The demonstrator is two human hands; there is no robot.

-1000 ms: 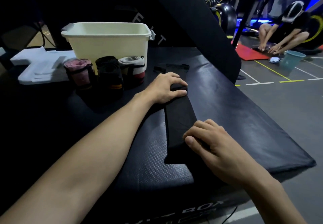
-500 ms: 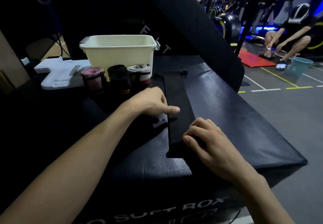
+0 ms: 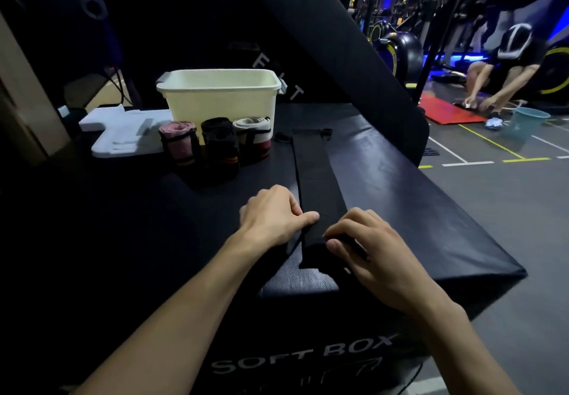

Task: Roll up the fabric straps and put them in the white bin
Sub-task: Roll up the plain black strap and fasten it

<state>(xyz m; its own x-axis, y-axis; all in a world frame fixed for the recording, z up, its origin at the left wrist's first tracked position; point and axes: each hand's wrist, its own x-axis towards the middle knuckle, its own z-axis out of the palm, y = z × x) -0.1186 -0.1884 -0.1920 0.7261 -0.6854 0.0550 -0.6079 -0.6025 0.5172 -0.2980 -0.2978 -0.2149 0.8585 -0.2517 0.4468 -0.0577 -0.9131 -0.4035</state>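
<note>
Both hands [image 3: 320, 234] pinch black strap [image 3: 317, 176] atop "SOFT BOX" [image 3: 304, 359].

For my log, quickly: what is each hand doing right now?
Left hand: fingers curled, thumb on the black strap near end.
Right hand: pinches the same strap's near end.

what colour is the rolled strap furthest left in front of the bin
Pink, bound by a dark band: the leftmost rolled strap, clearest in the head view.
</note>
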